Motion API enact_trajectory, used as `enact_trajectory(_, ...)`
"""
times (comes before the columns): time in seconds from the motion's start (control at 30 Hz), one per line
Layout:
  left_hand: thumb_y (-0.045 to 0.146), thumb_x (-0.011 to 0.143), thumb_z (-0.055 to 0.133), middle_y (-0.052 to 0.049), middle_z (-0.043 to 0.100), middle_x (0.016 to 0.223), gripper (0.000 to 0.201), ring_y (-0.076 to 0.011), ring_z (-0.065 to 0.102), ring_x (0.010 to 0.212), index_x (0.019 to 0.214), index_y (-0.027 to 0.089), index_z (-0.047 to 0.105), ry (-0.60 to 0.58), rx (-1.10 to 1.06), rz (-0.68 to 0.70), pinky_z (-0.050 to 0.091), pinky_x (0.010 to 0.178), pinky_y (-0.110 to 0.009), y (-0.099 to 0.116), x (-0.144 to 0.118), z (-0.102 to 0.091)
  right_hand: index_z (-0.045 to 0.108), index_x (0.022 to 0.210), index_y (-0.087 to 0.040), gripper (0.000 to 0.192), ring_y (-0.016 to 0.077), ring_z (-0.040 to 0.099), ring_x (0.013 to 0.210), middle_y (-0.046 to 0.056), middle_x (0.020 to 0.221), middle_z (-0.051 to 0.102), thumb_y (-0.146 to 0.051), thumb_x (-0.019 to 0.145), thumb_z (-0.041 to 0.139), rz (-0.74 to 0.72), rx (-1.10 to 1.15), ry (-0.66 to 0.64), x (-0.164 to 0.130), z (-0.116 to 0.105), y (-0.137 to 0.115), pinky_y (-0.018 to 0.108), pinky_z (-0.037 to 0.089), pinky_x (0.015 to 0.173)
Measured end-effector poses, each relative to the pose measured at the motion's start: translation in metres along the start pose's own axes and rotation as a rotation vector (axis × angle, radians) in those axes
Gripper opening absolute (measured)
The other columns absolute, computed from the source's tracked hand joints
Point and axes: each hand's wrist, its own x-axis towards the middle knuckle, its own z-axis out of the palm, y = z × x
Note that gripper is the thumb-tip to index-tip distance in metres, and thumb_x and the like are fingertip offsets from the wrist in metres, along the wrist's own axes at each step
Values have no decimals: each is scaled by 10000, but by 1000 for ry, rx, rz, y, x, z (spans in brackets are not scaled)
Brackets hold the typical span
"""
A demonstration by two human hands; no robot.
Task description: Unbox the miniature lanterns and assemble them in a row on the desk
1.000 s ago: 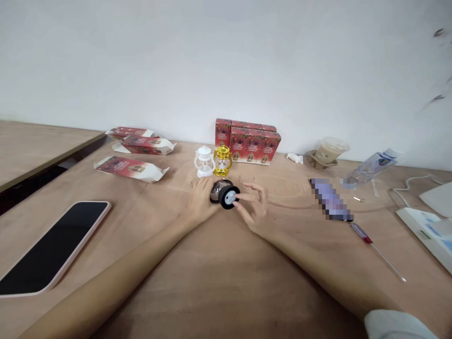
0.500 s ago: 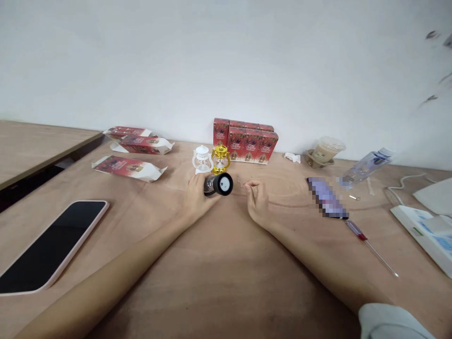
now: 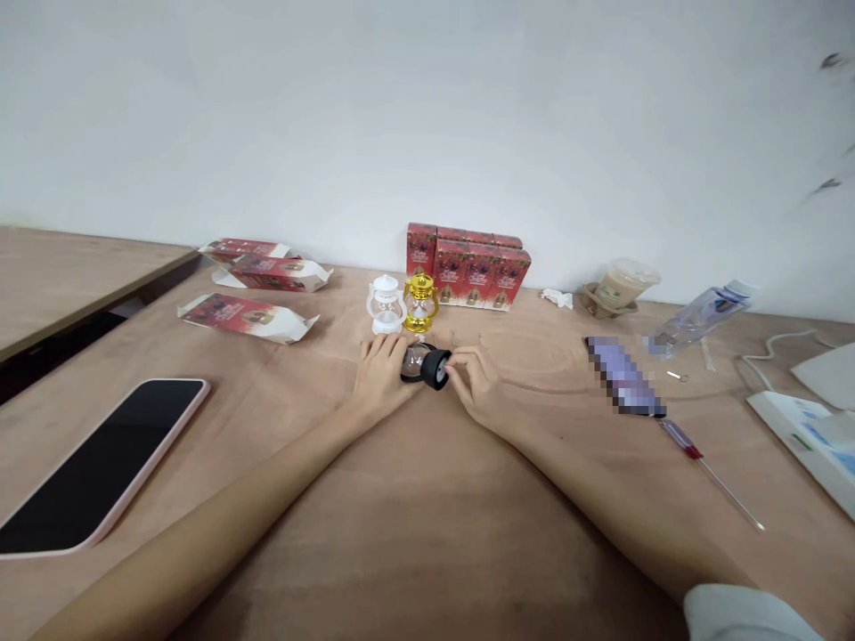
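The left hand (image 3: 383,377) held the black lantern (image 3: 427,365) lying sideways, base (image 3: 441,372) toward the right hand (image 3: 482,388), whose narrow grip was unclear.

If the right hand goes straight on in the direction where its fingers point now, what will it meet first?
Most likely the round black end of the lantern in the left hand. The right hand has its fingertips right beside it, perhaps already touching; depth is unclear.

No words legible. White lettering on upright red cardboard boxes (image 3: 478,274) and lying red-and-white carton (image 3: 246,315): too small.
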Motion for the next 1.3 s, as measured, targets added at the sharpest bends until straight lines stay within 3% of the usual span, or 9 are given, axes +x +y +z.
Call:
enact_trajectory(0.4, 317, 659, 655, -83, 646, 1011, 412, -279, 562, 977, 1031, 183, 539, 56, -56, 54, 392, 831, -392, 4, -2, -2, 423, 935, -223, 61, 176, 558, 841, 54, 892, 535, -243, 938, 365, 90, 118, 181, -6, 5, 0, 342, 453, 740)
enact_trajectory(0.53, 376, 676, 653, -67, 659, 957, 382, -264, 599, 913, 990, 197, 527, 71, -108, -67, 407, 839, -405, 1, -2, 0, 387, 913, -229, 142, 175, 577, 797, 35, 812, 549, -319, 963, 289, 244, 115, 273, -7, 7, 12, 347, 458, 733)
enact_trajectory(0.67, 437, 701, 658, -49, 657, 929, 396, -245, 611, 886, 988, 202, 521, 131, -208, -171, 436, 841, -404, -2, 1, 2, 451, 866, -213, 229, 195, 559, 764, 53, 800, 577, -401, 937, 342, 446, -55, 158, -1, 4, 34, 356, 449, 706)
enact_trajectory(0.87, 438, 696, 675, -67, 655, 935, 406, -248, 610, 877, 975, 180, 531, 145, -334, -196, 473, 775, -398, -2, 2, 3, 542, 757, -199, 205, 239, 537, 843, 78, 821, 601, -313, 882, 426, 445, -197, -95, 5, 2, 52, 430, 436, 793)
enact_trajectory(0.97, 468, 694, 668, -54, 649, 874, 397, -237, 613, 830, 930, 180, 532, 156, -386, -287, 482, 721, -375, -3, 3, 3, 554, 917, -173, 149, 258, 544, 926, 115, 972, 573, -259, 837, 463, 508, -212, -81, 4, 3, 51, 454, 450, 827)
enact_trajectory(1.07, 462, 695, 664, -51, 646, 902, 405, -230, 608, 850, 955, 182, 529, 167, -444, -325, 484, 730, -365, -6, 4, 4, 482, 1102, -145, 310, 274, 544, 1022, 162, 1118, 506, -247, 811, 496, 556, -209, -42, 2, 4, 47, 466, 456, 869)
enact_trajectory(1.3, 390, 680, 686, -42, 638, 974, 417, -226, 604, 926, 1008, 190, 524, 210, -541, -330, 484, 803, -371, -9, 6, 6, 423, 1179, -176, 460, 279, 561, 1065, 179, 1262, 420, -270, 761, 589, 492, -104, -166, -2, 7, 43, 477, 479, 891)
